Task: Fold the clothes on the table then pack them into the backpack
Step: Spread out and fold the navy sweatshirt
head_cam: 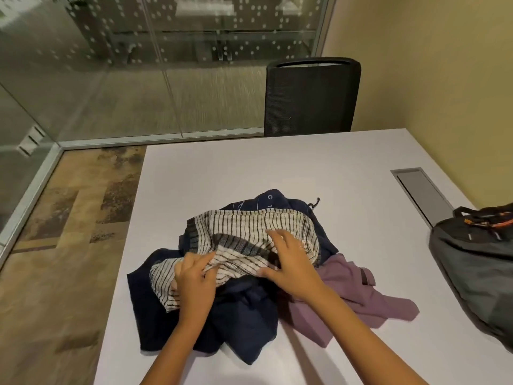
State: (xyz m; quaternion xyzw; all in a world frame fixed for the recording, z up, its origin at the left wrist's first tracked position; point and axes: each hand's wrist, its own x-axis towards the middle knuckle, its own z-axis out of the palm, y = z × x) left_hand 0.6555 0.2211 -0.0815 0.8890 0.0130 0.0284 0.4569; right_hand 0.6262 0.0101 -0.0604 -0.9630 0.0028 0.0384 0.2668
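Both hands reach onto the clothes heap on the white table (pixel 249 168): left hand (pixel 194 276) pinches the striped garment (pixel 249 232), right hand (pixel 288 262) rests on it, fingers spread. Navy clothing (pixel 244 323) lies beneath them, purple garment (pixel 361 295) beside the right hand, backpack (pixel 477 262) farther right.

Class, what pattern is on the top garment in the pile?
Dark stripes on white garment, head view.

both hands, left hand (pixel 194 279) and right hand (pixel 288 265), on striped garment (pixel 249 229).
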